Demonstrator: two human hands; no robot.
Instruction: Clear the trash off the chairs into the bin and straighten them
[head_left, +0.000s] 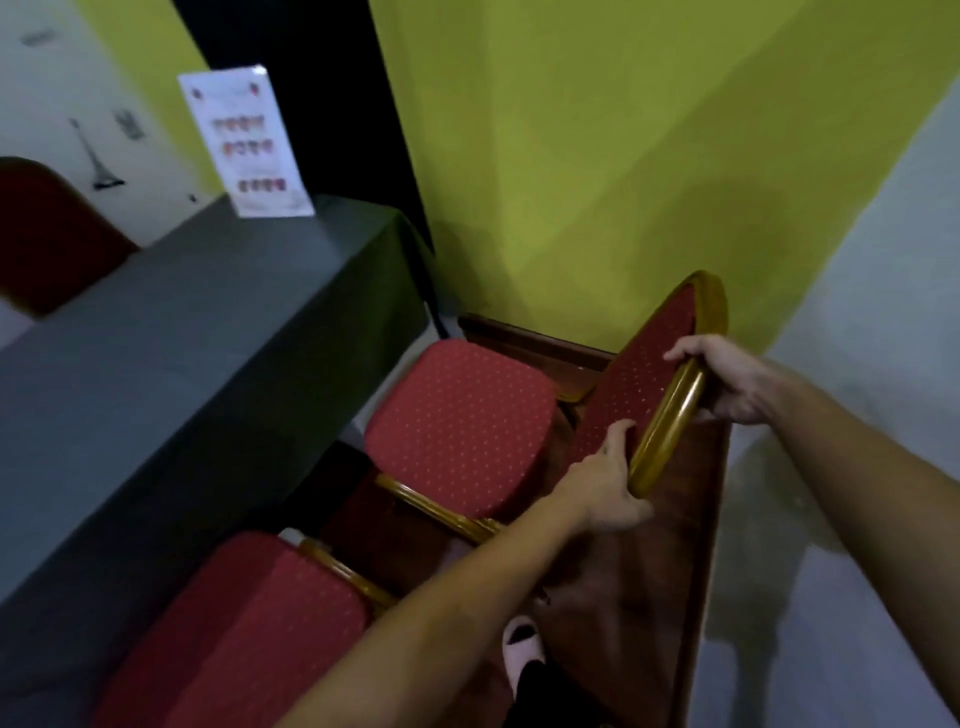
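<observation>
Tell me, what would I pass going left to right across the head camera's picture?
dark red chair at the edge → standing printed card → red dotted seat cushion → left hand → gold-framed chair back, which both hands grip → right hand

Bare forearms (426, 618) lead to the left hand (605, 488) and right hand (737, 379), both bare too. Lower down, a pale pink slipper (522, 644) with a dark mark shows under a black trouser leg (540, 686).
</observation>
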